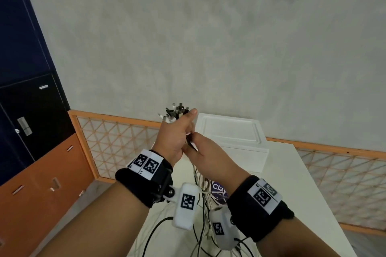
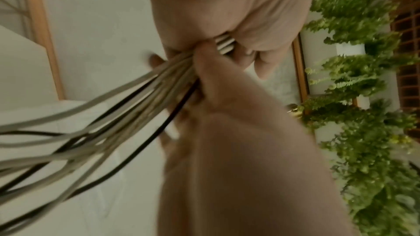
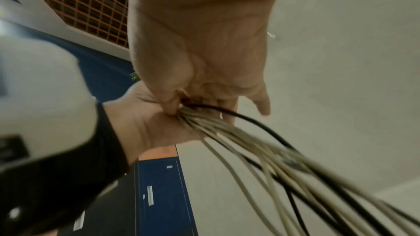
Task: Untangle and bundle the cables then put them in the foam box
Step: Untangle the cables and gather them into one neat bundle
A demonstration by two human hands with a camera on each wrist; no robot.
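Observation:
Several white and black cables point(image 1: 201, 181) hang as one bunch from my two hands down to the white table point(image 1: 292, 183). My left hand point(image 1: 177, 131) is raised and grips the bunch near its top, with the connector ends point(image 1: 175, 112) sticking up out of the fist. Just below it my right hand point(image 1: 200, 150) pinches the same bunch between thumb and fingers. In the left wrist view the cables point(image 2: 90, 132) fan out to the lower left. In the right wrist view the cables point(image 3: 261, 150) run off to the lower right. The white foam box point(image 1: 231, 131) stands behind the hands.
A round purple item point(image 1: 218, 191) marked "Clay" lies on the table under the hanging cables. Blue and orange cabinets point(image 1: 31, 110) stand at the left. An orange lattice fence point(image 1: 117, 137) runs behind the table below a grey wall.

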